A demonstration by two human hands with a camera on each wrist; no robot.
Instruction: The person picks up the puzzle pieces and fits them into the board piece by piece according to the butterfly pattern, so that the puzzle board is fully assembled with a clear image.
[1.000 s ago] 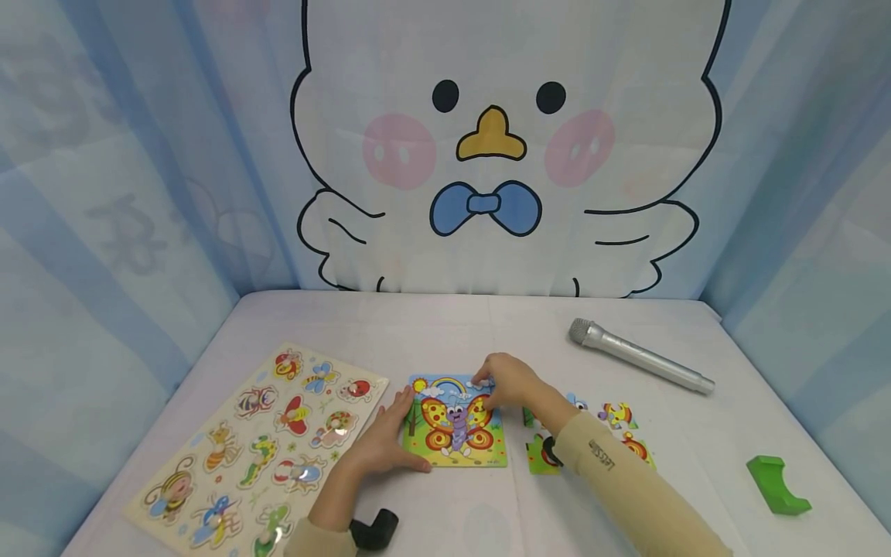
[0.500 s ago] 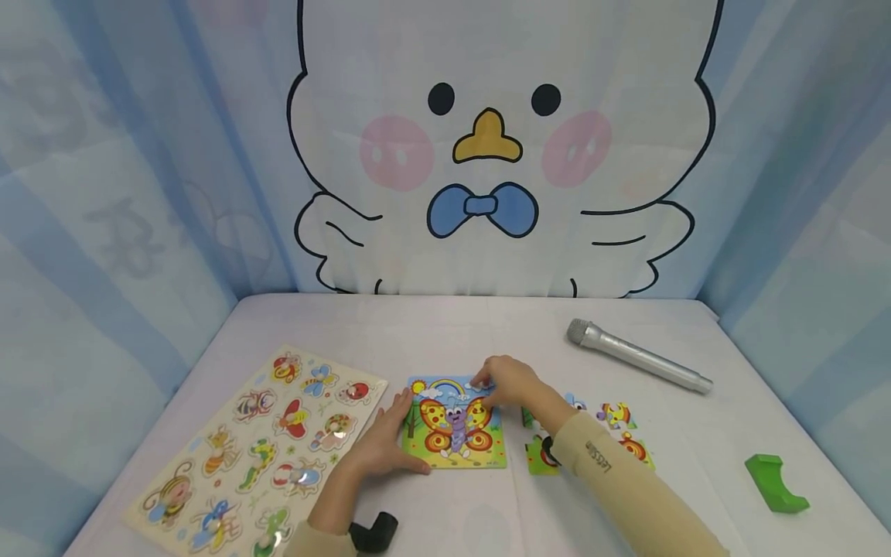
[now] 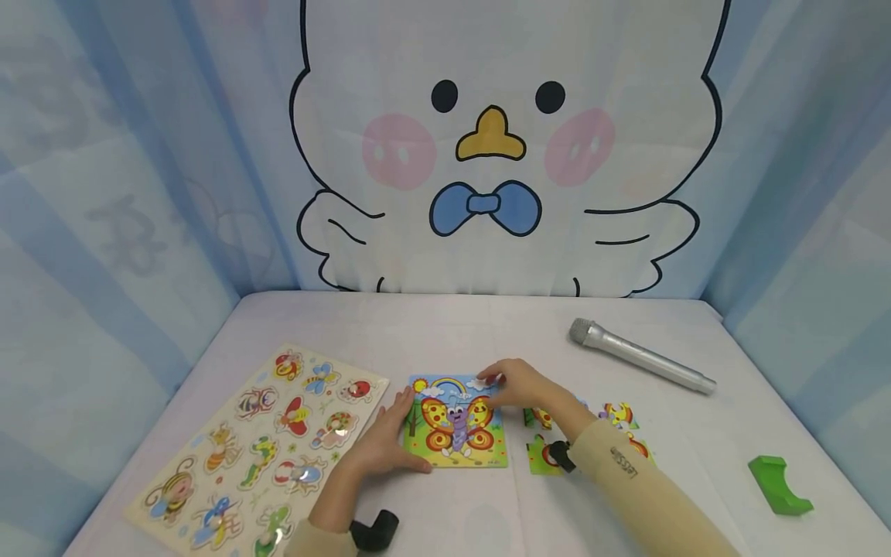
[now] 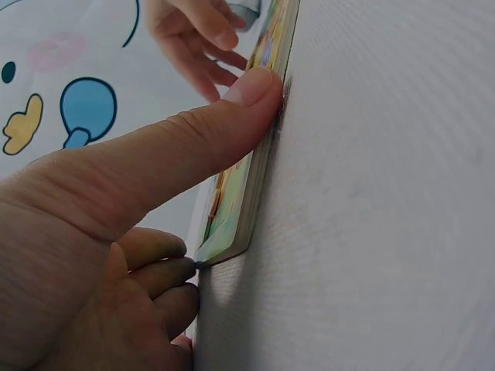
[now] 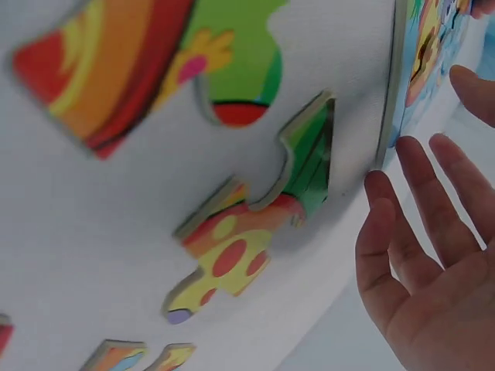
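A square butterfly jigsaw puzzle [image 3: 455, 425] lies flat on the table, its picture filled in. My left hand [image 3: 379, 445] holds it at the near left corner, thumb along the near edge and fingers along the left side. The left wrist view shows that thumb [image 4: 251, 89] pressed on the puzzle's edge. My right hand [image 3: 522, 383] is at the upper right corner, holding nothing. In the right wrist view its fingers [image 5: 433, 193] are spread and loosely bent beside the puzzle's edge. Loose jigsaw pieces [image 5: 232, 255] lie under the right forearm, which partly hides them.
Left of the puzzle lies a wooden insect board [image 3: 288, 441]. A black curved object [image 3: 376, 531] is near the left wrist. A silver microphone [image 3: 640, 356] lies at the back right, a green notched block [image 3: 778, 486] at the far right. Curtains enclose the table.
My right hand has shifted slightly right, its fingers drawing off the puzzle's upper right corner and loosening. More of the loose pieces show beside the forearm. The left hand stays in place.
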